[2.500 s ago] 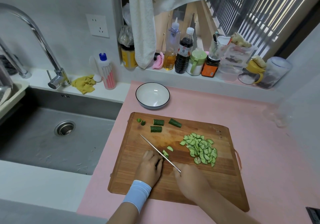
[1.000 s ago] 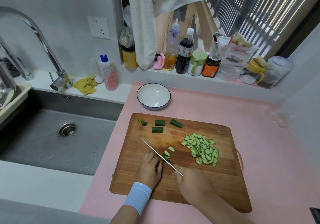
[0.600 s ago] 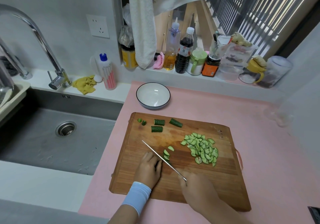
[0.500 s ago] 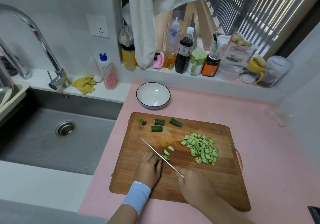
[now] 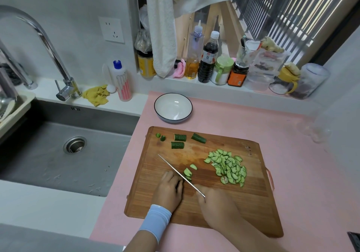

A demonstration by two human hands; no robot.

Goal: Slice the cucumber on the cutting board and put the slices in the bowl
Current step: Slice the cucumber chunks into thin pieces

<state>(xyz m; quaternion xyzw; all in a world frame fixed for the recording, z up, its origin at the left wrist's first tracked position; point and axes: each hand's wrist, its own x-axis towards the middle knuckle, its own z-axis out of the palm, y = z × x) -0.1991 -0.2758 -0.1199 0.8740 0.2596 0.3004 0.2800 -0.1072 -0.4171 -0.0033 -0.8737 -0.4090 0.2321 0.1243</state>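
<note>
A wooden cutting board (image 5: 243, 203) lies on the pink counter. My right hand (image 5: 212, 199) grips a knife (image 5: 178, 174) whose blade slants up-left across the board. My left hand (image 5: 169, 189) presses down a cucumber piece just left of the blade; that piece is mostly hidden under my fingers. A few fresh slices (image 5: 188, 171) lie right of the blade. A pile of slices (image 5: 228, 166) sits on the board's right half. Three cucumber chunks (image 5: 177, 145) and two end bits (image 5: 160, 136) rest near the far edge. The white bowl (image 5: 173, 107) stands empty beyond the board.
A steel sink (image 5: 58, 150) with a faucet (image 5: 48, 43) lies to the left. Bottles and jars (image 5: 208, 57) line the window ledge behind the bowl. A detergent bottle (image 5: 121, 82) and a yellow cloth (image 5: 96, 95) sit by the sink. A white towel (image 5: 161, 27) hangs above.
The knife keeps rocking through the piece under my left hand. A couple more slices have gathered right of the blade. The pile and chunks have not moved.
</note>
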